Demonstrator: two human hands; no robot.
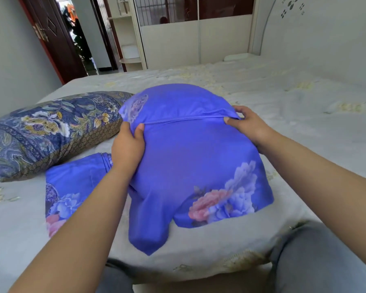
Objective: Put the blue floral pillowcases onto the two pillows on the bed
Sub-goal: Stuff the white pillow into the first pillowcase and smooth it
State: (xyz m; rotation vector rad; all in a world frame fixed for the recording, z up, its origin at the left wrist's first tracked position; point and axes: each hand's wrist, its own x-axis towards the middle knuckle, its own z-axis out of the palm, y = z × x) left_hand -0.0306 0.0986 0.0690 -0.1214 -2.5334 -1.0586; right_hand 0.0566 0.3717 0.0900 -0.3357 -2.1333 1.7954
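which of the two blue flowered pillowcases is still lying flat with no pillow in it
The pillowcase on the left, flat on the bed beside the left hand. The middle pillowcase bulges with a pillow, and both hands grip it.

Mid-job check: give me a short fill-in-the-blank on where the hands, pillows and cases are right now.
1. Both hands, left hand and right hand, grip the ____ pillowcase that covers a pillow.
2. The patterned pillow lies on the person's ____ side.
3. The spare pillowcase lies flat on the ____.

Missing words: blue; left; bed
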